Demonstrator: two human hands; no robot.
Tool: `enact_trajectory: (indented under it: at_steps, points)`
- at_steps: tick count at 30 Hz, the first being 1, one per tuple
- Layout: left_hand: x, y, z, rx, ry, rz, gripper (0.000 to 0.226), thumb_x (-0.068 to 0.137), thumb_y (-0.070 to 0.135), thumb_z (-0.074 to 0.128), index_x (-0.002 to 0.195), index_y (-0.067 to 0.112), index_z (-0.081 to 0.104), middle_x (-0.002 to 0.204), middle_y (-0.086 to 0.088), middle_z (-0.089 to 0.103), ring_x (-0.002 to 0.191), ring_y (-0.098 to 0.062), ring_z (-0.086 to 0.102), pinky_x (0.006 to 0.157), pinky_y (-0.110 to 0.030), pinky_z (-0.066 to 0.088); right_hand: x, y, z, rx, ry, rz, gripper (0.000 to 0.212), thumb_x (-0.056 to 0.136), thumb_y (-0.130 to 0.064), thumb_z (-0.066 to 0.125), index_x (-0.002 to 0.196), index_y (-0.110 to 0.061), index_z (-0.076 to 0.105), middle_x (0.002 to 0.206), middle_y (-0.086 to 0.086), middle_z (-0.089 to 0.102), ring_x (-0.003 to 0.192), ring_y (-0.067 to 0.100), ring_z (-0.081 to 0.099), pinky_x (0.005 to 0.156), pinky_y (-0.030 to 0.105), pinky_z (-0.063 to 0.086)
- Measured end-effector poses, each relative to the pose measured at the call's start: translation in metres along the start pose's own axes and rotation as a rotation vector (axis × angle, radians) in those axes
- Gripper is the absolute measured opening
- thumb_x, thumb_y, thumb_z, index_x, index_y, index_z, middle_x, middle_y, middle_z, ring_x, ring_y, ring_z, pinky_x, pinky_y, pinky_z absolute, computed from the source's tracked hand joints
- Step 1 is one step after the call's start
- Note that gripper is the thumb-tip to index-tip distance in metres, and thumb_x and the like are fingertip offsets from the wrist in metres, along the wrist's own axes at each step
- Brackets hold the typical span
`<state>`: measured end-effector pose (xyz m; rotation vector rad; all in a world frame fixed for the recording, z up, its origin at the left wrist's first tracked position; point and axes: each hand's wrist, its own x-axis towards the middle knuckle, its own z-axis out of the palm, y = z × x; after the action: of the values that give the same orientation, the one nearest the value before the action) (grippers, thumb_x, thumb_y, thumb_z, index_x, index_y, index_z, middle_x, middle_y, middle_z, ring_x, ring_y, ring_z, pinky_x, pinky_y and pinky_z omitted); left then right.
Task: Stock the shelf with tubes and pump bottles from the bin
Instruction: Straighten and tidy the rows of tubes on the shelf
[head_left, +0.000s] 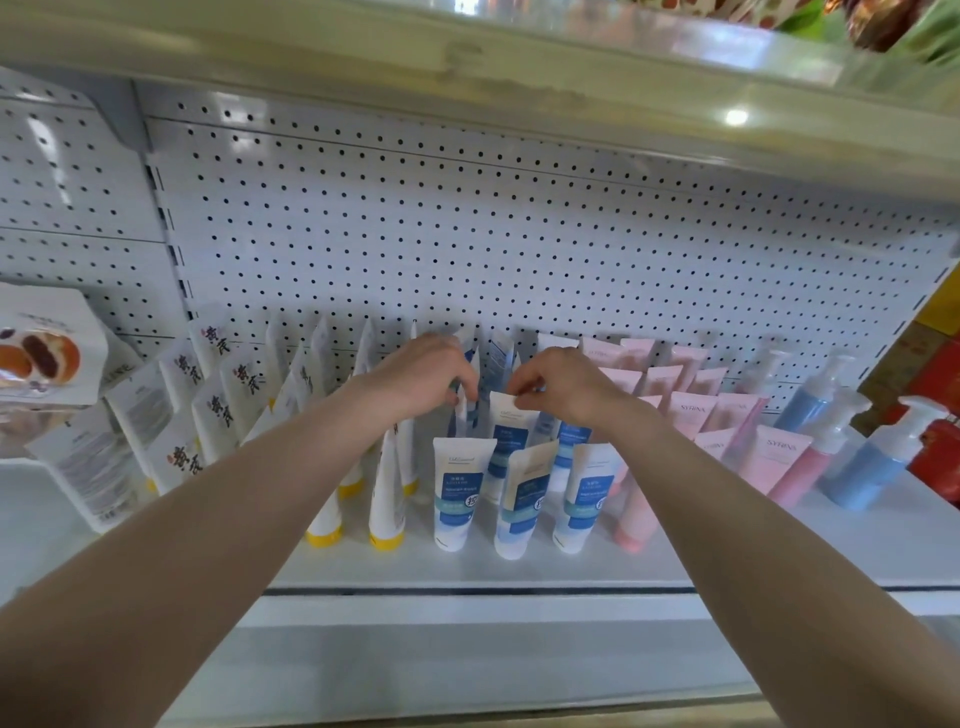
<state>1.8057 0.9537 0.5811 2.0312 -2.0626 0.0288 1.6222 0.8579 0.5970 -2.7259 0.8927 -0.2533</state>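
Head view: both arms reach into the shelf (519, 569), and the hands meet over the block of blue-and-white tubes. The right hand (563, 387) has its fingers (522, 395) drawn narrow, pinching the flat top seam of a tube (503, 441) that stands cap-down in the second row. The left hand (423, 376) is curled just beside it, and its fingertips seem to pinch the top edge of the neighbour tube (464, 415), though most of that one is hidden. Three front tubes (460, 499) stand close before them, the middle one turned a little. Yellow-capped tubes (387, 499) fill the left, pink tubes (782, 457) the right, and pump bottles (865, 467) stand at the far right. The pegboard (467, 234) closes the back. The bin is not in view.

These tubes are likely light and soft-walled, with a glossy skin that would slide under a loose hold. The crimped seam is the stiffest and flattest part, so a pinch there is a sound grip for steering. A squeeze on the body would only dent it. Each tube balances on a small cap and leans toward the one behind, so a nudge could tip a whole row. It is best to set the cap down squarely and let go gently. The pump bottles look rigid and heavier. They are better taken round the body than by the pump head.
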Motion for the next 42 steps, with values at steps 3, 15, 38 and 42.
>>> enact_trajectory:
  at_steps: [3, 15, 38, 42]
  points:
    - [0.004, -0.006, 0.001, 0.03, 0.013, 0.013, 0.016, 0.081, 0.025, 0.074, 0.098, 0.028, 0.076, 0.104, 0.005, 0.058, 0.1, -0.016, 0.049, 0.089, -0.033, 0.042, 0.002, 0.002, -0.002, 0.021, -0.022, -0.002, 0.019, 0.086, -0.011, 0.069, 0.104, -0.017, 0.075, 0.104, -0.001, 0.07, 0.088, 0.009, 0.059, 0.083, 0.019, 0.046]
    - [0.011, -0.01, -0.006, -0.063, -0.034, -0.022, 0.006, 0.08, 0.029, 0.075, 0.084, 0.024, 0.076, 0.08, 0.011, 0.072, 0.077, -0.006, 0.065, 0.08, -0.031, 0.053, 0.016, 0.012, -0.009, 0.096, -0.087, -0.029, 0.011, 0.082, -0.023, 0.075, 0.093, -0.023, 0.077, 0.089, -0.01, 0.07, 0.08, 0.002, 0.06, 0.077, 0.017, 0.045]
    - [0.087, 0.006, 0.003, -0.102, 0.02, -0.048, 0.028, 0.093, 0.022, 0.058, 0.119, 0.03, 0.064, 0.104, 0.006, 0.07, 0.097, -0.015, 0.062, 0.082, -0.026, 0.044, 0.059, 0.073, -0.032, -0.074, 0.1, 0.143, 0.019, 0.09, -0.013, 0.063, 0.101, -0.023, 0.075, 0.091, -0.004, 0.066, 0.083, 0.012, 0.059, 0.08, 0.022, 0.045]
    - [0.094, 0.019, 0.005, -0.046, -0.024, 0.026, 0.024, 0.096, 0.026, 0.053, 0.118, 0.025, 0.065, 0.107, 0.003, 0.068, 0.095, -0.016, 0.06, 0.081, -0.028, 0.043, 0.06, 0.08, -0.029, -0.15, 0.062, 0.136, 0.018, 0.091, -0.019, 0.062, 0.104, -0.025, 0.074, 0.1, -0.003, 0.07, 0.094, 0.016, 0.064, 0.085, 0.027, 0.049]
